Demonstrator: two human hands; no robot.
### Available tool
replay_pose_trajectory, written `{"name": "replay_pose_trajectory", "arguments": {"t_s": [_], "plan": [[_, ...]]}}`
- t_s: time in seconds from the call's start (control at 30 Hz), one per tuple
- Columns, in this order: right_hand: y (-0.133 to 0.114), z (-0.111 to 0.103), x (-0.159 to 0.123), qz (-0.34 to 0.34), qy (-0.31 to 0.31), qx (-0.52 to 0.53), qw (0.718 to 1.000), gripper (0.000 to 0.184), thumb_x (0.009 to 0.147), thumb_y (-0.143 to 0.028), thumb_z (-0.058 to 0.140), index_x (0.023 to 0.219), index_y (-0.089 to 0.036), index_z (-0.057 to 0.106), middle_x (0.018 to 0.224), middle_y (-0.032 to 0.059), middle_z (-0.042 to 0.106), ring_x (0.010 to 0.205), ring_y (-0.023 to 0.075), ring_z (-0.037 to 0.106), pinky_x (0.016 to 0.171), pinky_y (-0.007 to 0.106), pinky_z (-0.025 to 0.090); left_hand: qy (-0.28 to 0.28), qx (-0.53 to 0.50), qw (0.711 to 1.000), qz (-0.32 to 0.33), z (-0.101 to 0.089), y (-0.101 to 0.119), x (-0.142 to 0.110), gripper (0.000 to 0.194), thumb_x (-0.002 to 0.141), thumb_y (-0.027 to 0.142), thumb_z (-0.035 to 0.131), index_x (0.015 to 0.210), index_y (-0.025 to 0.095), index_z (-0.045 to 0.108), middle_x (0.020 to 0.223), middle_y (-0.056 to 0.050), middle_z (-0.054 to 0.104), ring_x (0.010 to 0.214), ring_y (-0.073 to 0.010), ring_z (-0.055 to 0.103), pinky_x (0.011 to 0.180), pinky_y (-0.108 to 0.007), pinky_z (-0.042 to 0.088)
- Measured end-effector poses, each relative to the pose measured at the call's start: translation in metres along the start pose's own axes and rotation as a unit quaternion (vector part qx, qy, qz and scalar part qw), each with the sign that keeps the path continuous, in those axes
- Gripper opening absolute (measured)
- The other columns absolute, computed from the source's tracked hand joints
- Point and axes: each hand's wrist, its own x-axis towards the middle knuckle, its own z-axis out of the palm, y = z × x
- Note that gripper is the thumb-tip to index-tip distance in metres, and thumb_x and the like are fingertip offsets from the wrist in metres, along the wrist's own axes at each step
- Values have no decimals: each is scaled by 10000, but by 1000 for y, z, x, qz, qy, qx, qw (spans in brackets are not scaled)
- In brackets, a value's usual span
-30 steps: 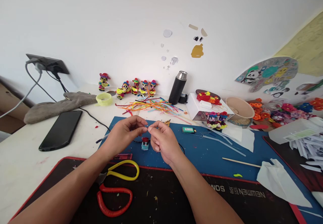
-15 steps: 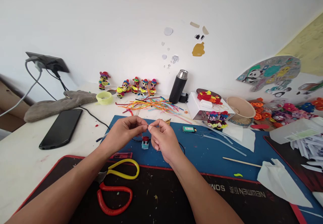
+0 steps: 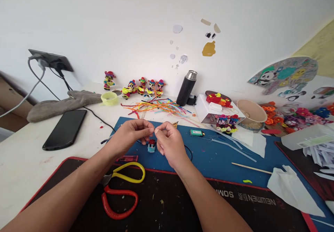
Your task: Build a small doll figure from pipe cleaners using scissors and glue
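My left hand (image 3: 135, 132) and my right hand (image 3: 169, 143) meet fingertip to fingertip above the blue mat (image 3: 208, 155). Both are closed in a pinch. Whatever lies between the fingertips is too small to make out. Just below and between them, a small figure head (image 3: 151, 146) in light blue with a red top rests on the mat. Scissors (image 3: 129, 172) with one yellow and one red handle lie nearer to me, beside my left forearm, their blades partly hidden under it.
Pipe cleaners (image 3: 156, 106) lie in a pile behind the mat, with several finished figures (image 3: 142, 86) along the wall. A black thermos (image 3: 186, 89) stands by a white box (image 3: 206, 110). At left are a phone (image 3: 64, 129) and tape (image 3: 109, 99); at right, a wooden stick (image 3: 250, 168) and tissue (image 3: 292, 188).
The view has shifted slightly, so the things sit a little differently in the frame. Both hands keep their pinch, fingertips still close together.
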Motion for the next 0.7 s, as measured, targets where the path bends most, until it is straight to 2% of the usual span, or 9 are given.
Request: {"name": "replay_pose_trajectory", "arguments": {"t_s": [0.3, 0.7], "plan": [[-8, 0, -2, 18, -30, 24, 999, 247, 844, -408, 700, 831, -231, 528, 429, -143, 392, 319, 59, 310, 346, 183, 256, -18, -54, 998, -39, 0, 7, -2, 341, 632, 425, 919, 763, 172, 732, 638, -2, 656, 543, -122, 563, 476, -219, 461], [-3, -1, -2, 18, -51, 9, 998, 266, 856, -422, 713, 820, -232, 530, 460, -129, 450, 316, 59, 350, 343, 185, 268, -22, -53, 998, -25, 0, 12, -4, 327, 651, 422, 912, 752, 171, 728, 639, 0, 648, 554, -120, 561, 469, -207, 453]]}}
